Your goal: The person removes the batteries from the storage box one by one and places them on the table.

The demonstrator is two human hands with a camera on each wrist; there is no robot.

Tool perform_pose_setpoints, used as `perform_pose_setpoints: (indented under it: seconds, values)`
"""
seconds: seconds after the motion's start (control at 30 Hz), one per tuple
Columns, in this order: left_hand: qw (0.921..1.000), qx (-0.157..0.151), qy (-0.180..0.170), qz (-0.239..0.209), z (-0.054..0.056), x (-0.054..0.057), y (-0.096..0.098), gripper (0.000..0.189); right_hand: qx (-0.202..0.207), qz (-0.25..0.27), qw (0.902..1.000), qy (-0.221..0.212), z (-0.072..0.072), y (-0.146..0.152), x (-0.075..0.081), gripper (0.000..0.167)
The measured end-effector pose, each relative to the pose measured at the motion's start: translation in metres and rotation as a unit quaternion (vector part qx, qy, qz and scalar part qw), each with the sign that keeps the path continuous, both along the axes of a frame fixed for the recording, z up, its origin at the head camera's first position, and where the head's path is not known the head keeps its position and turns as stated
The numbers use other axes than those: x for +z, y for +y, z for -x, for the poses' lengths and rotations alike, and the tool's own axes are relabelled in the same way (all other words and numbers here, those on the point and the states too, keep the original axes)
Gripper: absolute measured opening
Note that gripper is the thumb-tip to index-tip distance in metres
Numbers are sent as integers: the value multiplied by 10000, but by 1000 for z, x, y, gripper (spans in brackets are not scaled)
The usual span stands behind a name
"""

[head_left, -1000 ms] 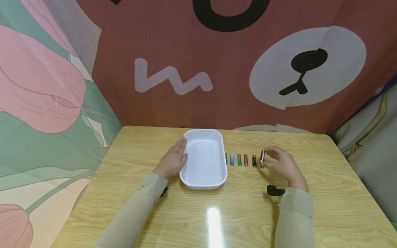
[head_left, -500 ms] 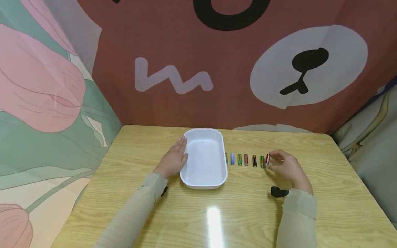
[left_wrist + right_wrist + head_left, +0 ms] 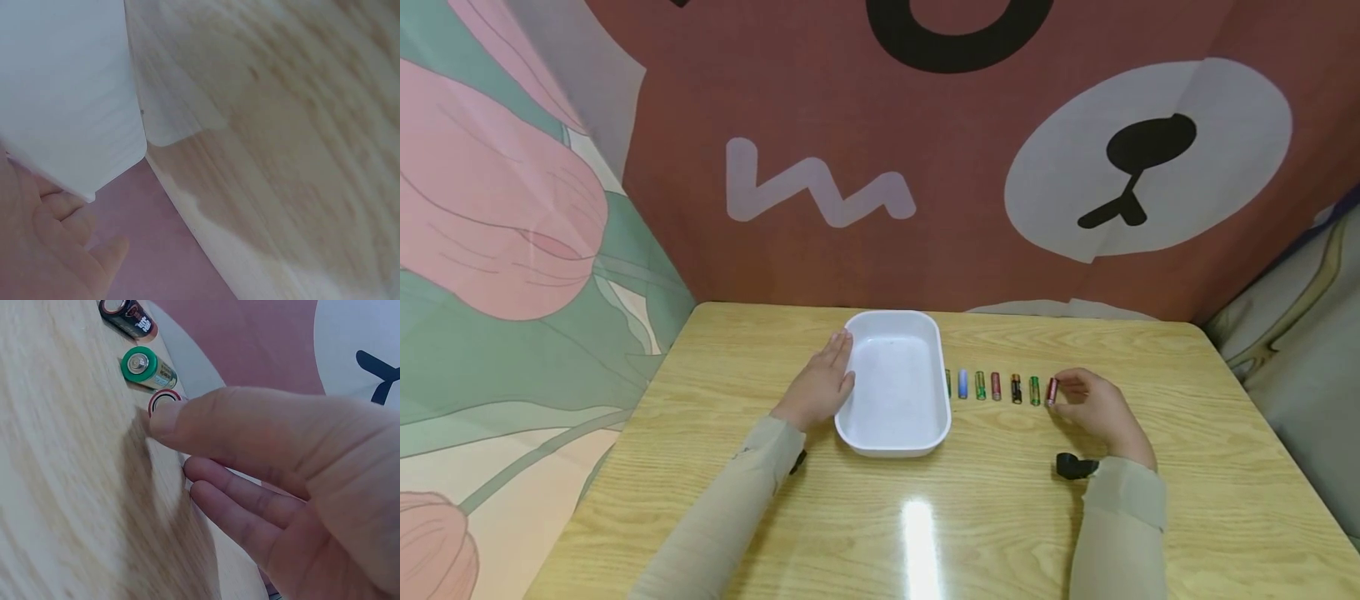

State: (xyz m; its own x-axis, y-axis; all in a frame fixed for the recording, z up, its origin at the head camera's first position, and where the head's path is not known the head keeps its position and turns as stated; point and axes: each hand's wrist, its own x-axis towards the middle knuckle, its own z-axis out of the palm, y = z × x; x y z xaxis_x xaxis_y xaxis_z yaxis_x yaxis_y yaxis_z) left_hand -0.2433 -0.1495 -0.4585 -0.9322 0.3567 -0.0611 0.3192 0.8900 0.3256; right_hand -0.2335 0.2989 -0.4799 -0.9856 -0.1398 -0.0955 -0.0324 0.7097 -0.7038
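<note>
A dark red battery (image 3: 1052, 392) lies at the right end of a row of batteries, pinched between the thumb and a finger of my right hand (image 3: 1099, 412). In the right wrist view, the thumb (image 3: 187, 425) covers most of that battery's near end. Just left of it lies a green battery (image 3: 1034, 391), a narrow gap apart. My left hand (image 3: 817, 379), fingers straight, rests against the left side of a white tray (image 3: 892, 400) with nothing inside it. The tray's wall (image 3: 69, 94) shows beside the left fingers in the left wrist view.
Leftward along the row lie a black-and-copper battery (image 3: 1016, 388), another red battery (image 3: 996, 386), a green one (image 3: 981, 386) and a blue one (image 3: 962, 384). One more green battery (image 3: 948, 383) is partly hidden by the tray's right rim. A patterned cloth (image 3: 820, 267) hangs behind the wooden table (image 3: 1000, 517).
My right hand has carried the red battery rightward from above the green battery and down to the row's right end. The left hand and tray have stayed put.
</note>
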Motion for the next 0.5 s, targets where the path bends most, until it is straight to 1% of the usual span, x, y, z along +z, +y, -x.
perform_pose_setpoints:
  seconds: [0.5]
  values:
    - [10000,13,6,-18,0,-1,0,66,8,-48,9999,-149,0,-1,-3,50]
